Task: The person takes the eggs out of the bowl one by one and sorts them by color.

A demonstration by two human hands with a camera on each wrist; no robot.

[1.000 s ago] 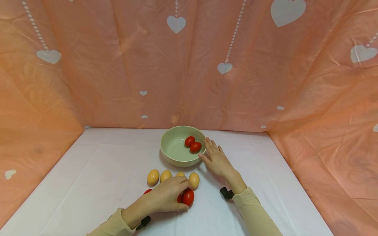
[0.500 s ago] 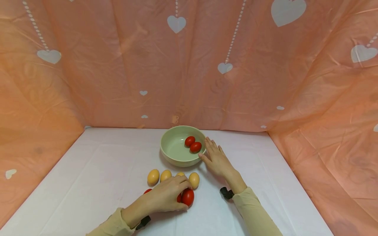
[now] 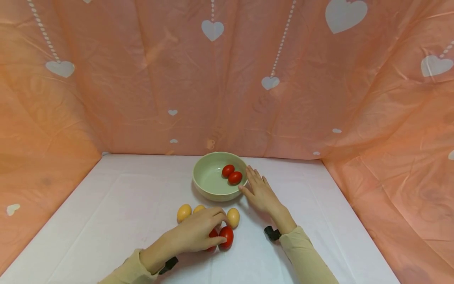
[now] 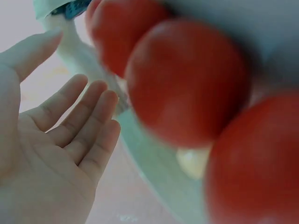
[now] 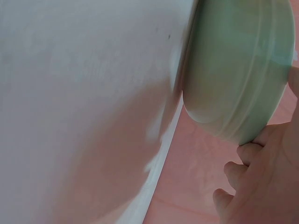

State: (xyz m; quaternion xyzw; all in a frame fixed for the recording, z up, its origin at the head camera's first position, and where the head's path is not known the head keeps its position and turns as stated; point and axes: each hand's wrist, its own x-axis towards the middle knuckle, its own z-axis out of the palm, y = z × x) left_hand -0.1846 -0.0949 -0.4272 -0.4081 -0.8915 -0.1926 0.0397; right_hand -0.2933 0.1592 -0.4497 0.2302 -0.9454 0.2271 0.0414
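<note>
My left hand (image 3: 196,230) hovers over the red oval tomatoes, its fingers loosely bent. Its thumb overlaps the rightmost tomato (image 3: 226,237) in the head view. A second tomato (image 3: 211,233) shows partly under the palm. From the left wrist, the palm and straight fingers stand apart from a red tomato (image 4: 187,84). My right hand (image 3: 262,195) lies with extended fingers along the right side of the pale green bowl (image 3: 209,187), thumb at the rim. In the right wrist view, fingertips are right at the bowl's wall (image 5: 233,84). Two red tomatoes (image 3: 231,174) lie inside the bowl.
Yellowish eggs stand in a row in front of the bowl: one egg (image 3: 184,213) at the left end, another egg (image 3: 233,217) at the right, the middle partly covered by my left hand. A white cloth (image 3: 124,205) covers the table, with an orange curtain (image 3: 227,98) behind.
My left hand has risen slightly and drawn back from the rightmost tomato, uncovering more of it and hiding a middle egg and the leftmost red tomato. My right hand has stayed put.
</note>
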